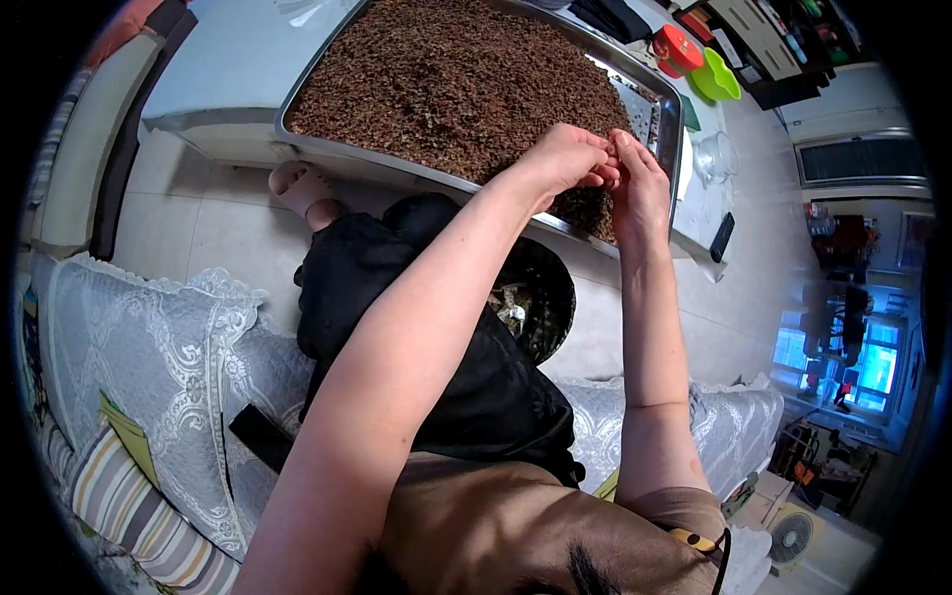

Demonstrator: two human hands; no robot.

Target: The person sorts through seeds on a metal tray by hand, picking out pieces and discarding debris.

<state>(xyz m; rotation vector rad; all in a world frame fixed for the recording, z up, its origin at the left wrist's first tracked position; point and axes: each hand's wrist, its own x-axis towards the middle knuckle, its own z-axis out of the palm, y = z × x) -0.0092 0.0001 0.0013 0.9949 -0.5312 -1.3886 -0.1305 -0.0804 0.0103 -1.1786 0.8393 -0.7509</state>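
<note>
A large metal tray (397,157) holds a heap of small dried reddish-brown pieces (446,79) that look like peppercorn husks. Over the tray's right part, my left hand (567,164) and my right hand (640,183) meet at the fingertips. The fingers of both are closed in a pinch. Whatever lies between them is too small and too covered to make out. Beneath my hands, some of the brown pieces lie in the tray's near right corner. Bare metal shows at the tray's far right side.
A pale table (233,74) bears the tray. A black bin (555,297) with scraps stands on the floor below it. At the back right are a red container (676,50), a green bowl (716,75), a clear glass bowl (714,157) and a black remote (722,238). Lace-covered sofa (149,337) surrounds me.
</note>
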